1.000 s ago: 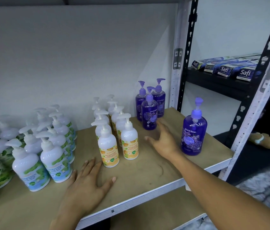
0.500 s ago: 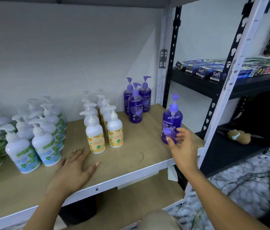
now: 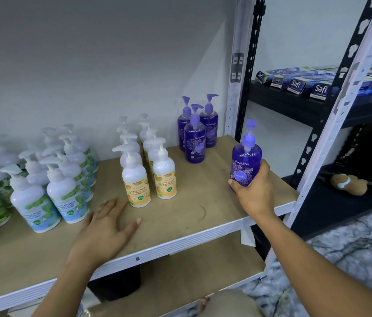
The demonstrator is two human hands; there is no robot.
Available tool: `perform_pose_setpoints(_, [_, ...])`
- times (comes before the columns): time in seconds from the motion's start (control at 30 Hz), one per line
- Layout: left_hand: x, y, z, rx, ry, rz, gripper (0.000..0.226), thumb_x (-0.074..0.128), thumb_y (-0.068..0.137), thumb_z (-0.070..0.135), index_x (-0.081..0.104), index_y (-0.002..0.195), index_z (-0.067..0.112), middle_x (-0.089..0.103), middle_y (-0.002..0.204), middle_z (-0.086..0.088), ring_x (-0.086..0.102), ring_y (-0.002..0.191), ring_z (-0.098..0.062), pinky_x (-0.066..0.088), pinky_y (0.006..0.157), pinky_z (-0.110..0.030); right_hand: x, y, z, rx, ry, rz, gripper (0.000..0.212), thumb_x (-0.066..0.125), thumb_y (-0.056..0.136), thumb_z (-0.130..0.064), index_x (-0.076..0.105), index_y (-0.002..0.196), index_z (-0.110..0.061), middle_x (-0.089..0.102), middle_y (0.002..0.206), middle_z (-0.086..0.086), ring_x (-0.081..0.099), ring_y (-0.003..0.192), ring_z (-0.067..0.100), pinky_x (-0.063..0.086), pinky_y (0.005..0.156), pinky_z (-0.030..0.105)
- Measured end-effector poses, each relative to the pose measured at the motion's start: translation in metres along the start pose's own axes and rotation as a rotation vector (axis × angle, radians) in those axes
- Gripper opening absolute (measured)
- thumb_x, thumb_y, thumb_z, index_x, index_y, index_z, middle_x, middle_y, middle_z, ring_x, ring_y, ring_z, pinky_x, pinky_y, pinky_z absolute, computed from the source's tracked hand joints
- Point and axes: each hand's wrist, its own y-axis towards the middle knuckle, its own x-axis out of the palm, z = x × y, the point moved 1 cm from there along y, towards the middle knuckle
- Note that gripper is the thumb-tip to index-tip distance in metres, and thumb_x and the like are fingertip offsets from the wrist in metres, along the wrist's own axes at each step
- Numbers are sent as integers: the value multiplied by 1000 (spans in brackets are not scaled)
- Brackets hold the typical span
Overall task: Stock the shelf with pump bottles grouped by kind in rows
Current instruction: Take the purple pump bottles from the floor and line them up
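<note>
My right hand (image 3: pixel 252 192) grips a purple pump bottle (image 3: pixel 246 159) around its lower body at the right end of the wooden shelf (image 3: pixel 194 202); the bottle is upright. Three more purple pump bottles (image 3: pixel 194 133) stand grouped at the back right. Two rows of white bottles with orange labels (image 3: pixel 145 165) run front to back in the middle. White bottles with blue-green labels (image 3: pixel 50 186) fill the left. My left hand (image 3: pixel 106 227) lies flat, palm down, fingers spread, on the shelf's front edge.
A white and a black perforated upright (image 3: pixel 244 88) bound the shelf on the right. Beyond them a black rack holds boxes (image 3: pixel 306 84) above and a brown plush toy (image 3: pixel 349 184) below. A lower wooden shelf (image 3: pixel 192 277) sits underneath.
My right hand left the purple group at the back, moved right to the lone purple bottle and closed around it. The left hand stayed flat on the shelf.
</note>
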Motion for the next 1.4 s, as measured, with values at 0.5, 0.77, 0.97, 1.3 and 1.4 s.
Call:
perform_pose_setpoints(0.5, [2, 5, -1, 0, 19, -3, 86, 21, 85, 82, 12, 158, 38, 7, 167, 13, 0, 153, -4, 4, 125, -39, 64, 93, -12, 6, 28, -148, 85, 90, 70, -16, 40, 139, -17, 63, 115, -4, 60, 97, 14, 47, 82, 26])
perform_pose_setpoints(0.77, [6, 9, -4, -7, 24, 4, 88, 20, 82, 84, 10, 158, 41, 2, 166, 17, -5, 151, 0, 1, 125, -37, 94, 116, 9, 30, 101, -146, 88, 90, 69, -10, 39, 139, -16, 63, 120, 1, 64, 105, 18, 51, 88, 32])
perform_pose_setpoints(0.97, [6, 11, -4, -11, 42, -5, 89, 17, 81, 85, 9, 157, 41, 1, 166, 18, -6, 151, 0, 1, 125, -36, 105, 123, 18, 25, 136, -146, 88, 90, 67, -9, 41, 138, -22, 63, 120, -2, 64, 106, 17, 54, 97, 42])
perform_pose_setpoints(1.3, [5, 11, -2, -16, 56, -14, 89, 16, 79, 86, 7, 157, 43, -3, 165, 20, -11, 146, 7, -1, 125, -35, 103, 119, 23, -29, 161, -86, 95, 91, 64, -12, 42, 141, -35, 57, 127, -11, 61, 114, 12, 53, 100, 38])
perform_pose_setpoints(1.4, [5, 11, -1, -18, 63, -18, 87, 17, 81, 85, 7, 156, 44, -3, 165, 20, -13, 143, 9, -1, 125, -35, 101, 117, 24, 25, 220, -74, 99, 92, 66, -9, 36, 146, -27, 59, 133, -7, 62, 113, 10, 53, 99, 35])
